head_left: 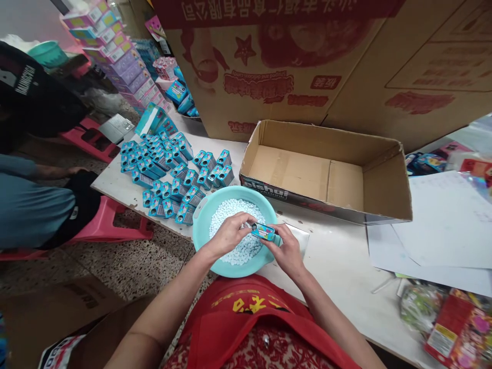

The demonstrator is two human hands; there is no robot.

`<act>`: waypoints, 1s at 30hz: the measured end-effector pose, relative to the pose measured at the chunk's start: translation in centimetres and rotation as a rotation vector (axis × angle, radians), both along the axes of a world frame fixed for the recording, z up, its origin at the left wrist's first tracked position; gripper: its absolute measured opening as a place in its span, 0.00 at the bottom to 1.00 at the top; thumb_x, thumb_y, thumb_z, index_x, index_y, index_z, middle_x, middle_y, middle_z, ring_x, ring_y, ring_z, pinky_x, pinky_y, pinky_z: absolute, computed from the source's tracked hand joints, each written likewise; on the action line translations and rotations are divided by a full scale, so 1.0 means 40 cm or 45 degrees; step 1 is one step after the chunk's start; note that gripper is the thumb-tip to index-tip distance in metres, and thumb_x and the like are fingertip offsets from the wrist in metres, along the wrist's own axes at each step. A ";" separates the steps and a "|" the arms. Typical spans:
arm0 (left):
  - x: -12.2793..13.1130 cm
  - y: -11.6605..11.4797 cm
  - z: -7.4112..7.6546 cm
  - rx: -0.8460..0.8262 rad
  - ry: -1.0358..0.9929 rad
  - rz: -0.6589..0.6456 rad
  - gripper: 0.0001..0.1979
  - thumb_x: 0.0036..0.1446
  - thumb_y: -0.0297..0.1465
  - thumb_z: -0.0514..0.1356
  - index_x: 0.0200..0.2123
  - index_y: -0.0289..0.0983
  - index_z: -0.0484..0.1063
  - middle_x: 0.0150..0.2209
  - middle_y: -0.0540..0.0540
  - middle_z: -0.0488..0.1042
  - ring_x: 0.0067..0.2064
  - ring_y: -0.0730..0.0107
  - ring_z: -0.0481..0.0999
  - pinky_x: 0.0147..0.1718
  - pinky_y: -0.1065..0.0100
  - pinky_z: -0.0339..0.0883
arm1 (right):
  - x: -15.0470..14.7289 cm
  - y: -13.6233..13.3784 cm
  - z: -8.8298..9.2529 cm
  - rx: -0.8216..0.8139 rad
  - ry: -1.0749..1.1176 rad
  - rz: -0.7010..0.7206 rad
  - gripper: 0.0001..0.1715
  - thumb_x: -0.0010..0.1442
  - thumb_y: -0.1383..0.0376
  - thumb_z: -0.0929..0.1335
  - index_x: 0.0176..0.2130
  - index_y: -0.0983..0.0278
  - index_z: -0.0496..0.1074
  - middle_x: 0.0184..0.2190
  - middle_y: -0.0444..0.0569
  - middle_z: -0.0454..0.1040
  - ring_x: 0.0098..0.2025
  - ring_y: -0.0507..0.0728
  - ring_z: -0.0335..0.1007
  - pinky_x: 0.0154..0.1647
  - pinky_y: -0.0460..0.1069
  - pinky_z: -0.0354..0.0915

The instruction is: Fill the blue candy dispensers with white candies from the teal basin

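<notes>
A small blue candy tin (263, 231) with a dark round opening at its left end is held above a turquoise basin (200, 241). My right hand (286, 248) grips the tin's right end between thumb and fingers. At the opening, the fingers of my left hand (231, 234) are pinched together; what lies between them is too small to make out. Many pale white-blue candies (230, 212) fill the basin's bottom beneath both hands. To the left stand several more blue tins (184, 212) with dark openings facing up.
A cardboard tray (326, 174) lies behind the basin, against a large carton (292, 66). White paper sheets (442, 220) and a red packet (448, 328) lie at the right. A person in a blue shirt (34, 200) sits at the left by pink stools (111, 220).
</notes>
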State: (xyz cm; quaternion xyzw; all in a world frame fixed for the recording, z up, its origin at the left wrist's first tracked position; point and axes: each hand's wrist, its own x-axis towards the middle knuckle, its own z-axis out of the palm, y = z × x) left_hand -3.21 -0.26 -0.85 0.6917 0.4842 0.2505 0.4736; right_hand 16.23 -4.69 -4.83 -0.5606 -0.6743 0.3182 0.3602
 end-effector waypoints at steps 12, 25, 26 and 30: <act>-0.060 -0.064 -0.058 -0.002 0.277 0.067 0.30 0.49 0.27 0.62 0.57 0.40 0.60 0.59 0.41 0.60 0.61 0.60 0.58 0.60 0.55 0.53 | 0.023 -0.007 0.000 -0.129 0.175 -0.144 0.18 0.54 0.55 0.71 0.43 0.61 0.72 0.38 0.49 0.72 0.41 0.59 0.70 0.42 0.54 0.68; -0.349 -0.064 0.045 0.072 0.499 1.269 0.20 0.51 0.37 0.61 0.47 0.38 0.66 0.42 0.47 0.74 0.44 0.64 0.73 0.45 0.65 0.65 | 0.043 0.003 -0.006 -0.167 0.103 -0.440 0.31 0.50 0.47 0.68 0.47 0.63 0.68 0.47 0.56 0.68 0.48 0.65 0.67 0.49 0.62 0.66; -0.418 -0.063 0.044 0.070 0.590 1.446 0.21 0.51 0.37 0.61 0.48 0.38 0.66 0.41 0.45 0.74 0.43 0.63 0.73 0.44 0.64 0.65 | 0.067 -0.004 -0.010 -0.229 0.075 -0.506 0.32 0.49 0.45 0.68 0.46 0.63 0.69 0.47 0.56 0.68 0.47 0.66 0.68 0.49 0.63 0.66; -0.667 -0.056 -0.015 -0.108 0.992 1.804 0.23 0.50 0.36 0.60 0.50 0.36 0.65 0.42 0.40 0.74 0.45 0.54 0.73 0.45 0.56 0.64 | 0.147 -0.045 -0.039 -0.458 -0.035 -0.716 0.35 0.44 0.41 0.68 0.43 0.62 0.71 0.47 0.56 0.70 0.43 0.68 0.70 0.44 0.63 0.67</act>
